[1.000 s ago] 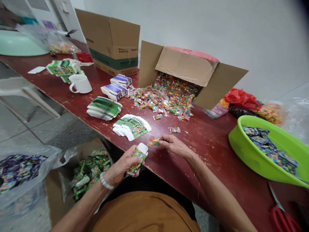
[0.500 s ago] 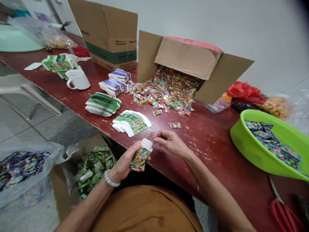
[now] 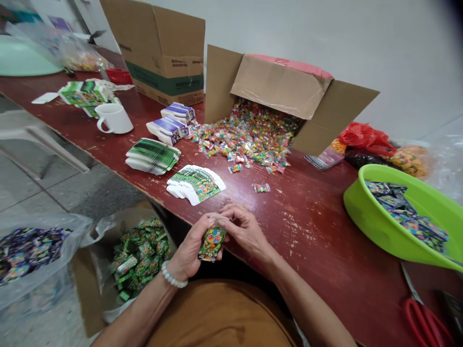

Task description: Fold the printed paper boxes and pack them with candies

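Note:
My left hand (image 3: 193, 246), with a beaded bracelet at the wrist, is wrapped round a small green printed candy box (image 3: 211, 244). At the box's top end, the fingers of my right hand (image 3: 245, 230) press on the flap, which they mostly cover. Both hands are just off the table's front edge. Beyond them a fanned stack of flat green cartons (image 3: 208, 187) lies on the red table (image 3: 289, 212). One wrapped candy (image 3: 262, 187) sits by itself to the right of that stack.
Wrapped candies (image 3: 246, 140) spill from a tipped cardboard box (image 3: 282, 84). A green basin (image 3: 365, 217) with dark packets stands right, above red-handled scissors (image 3: 421, 315). Left are a white mug (image 3: 117, 119) and more cartons (image 3: 154, 156). Below the edge, a lined box holds filled green boxes (image 3: 142, 253).
My right hand has come left and down onto the top of the candy box. The white flap that stood up is now folded down under my fingers.

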`<state>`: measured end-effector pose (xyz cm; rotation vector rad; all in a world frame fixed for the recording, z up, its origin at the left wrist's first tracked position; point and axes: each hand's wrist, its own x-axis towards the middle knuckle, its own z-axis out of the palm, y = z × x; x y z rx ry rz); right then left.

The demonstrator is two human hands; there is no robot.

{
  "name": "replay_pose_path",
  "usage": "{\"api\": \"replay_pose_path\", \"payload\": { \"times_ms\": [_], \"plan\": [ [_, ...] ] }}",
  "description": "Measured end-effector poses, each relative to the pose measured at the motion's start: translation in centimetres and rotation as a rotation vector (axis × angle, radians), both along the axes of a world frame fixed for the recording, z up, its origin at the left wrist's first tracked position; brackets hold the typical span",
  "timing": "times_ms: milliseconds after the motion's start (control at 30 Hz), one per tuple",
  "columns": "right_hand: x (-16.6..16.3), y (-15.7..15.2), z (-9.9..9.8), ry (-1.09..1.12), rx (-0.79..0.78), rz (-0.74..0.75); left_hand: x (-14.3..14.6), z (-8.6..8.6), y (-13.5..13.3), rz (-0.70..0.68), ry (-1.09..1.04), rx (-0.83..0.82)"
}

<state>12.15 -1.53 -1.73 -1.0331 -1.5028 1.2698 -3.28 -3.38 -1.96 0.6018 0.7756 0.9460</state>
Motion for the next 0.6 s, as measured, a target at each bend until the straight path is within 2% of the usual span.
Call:
{"api": "replay_pose_path", "payload": {
  "times_ms": [100,167,267,400,467,533,600],
  "plan": [
    [0.3,-0.2,0.5,-0.237,0.304,-0.014,-0.3,0.1,0.1,-0.055,-0.116,-0.121],
    [0.4,-0.4,0.7,-0.290,0.340,0.032,-0.5,0.5,0.2,-0.062,-0.149,-0.152],
    [0.0,-0.6,0.9,-0.218,0.173,0.007,-0.4,0.8,0.1,-0.027,-0.140,-0.151],
    [-1.0,-0.3,1.3,0.104,-0.156,0.047,-0.3,0.7,0.1,-0.013,-0.118,-0.140],
    [-1.3,-0.1,1.7,0.231,-0.264,0.069,-0.3,0.5,0.2,-0.030,-0.119,-0.122],
    [-1.4,0.0,1.9,0.252,-0.299,0.064,-0.4,0.3,0.3,-0.045,-0.126,-0.118],
    [-1.2,-0.1,1.9,0.170,-0.238,0.060,-0.4,0.4,0.3,-0.027,-0.133,-0.132]
  ]
}}
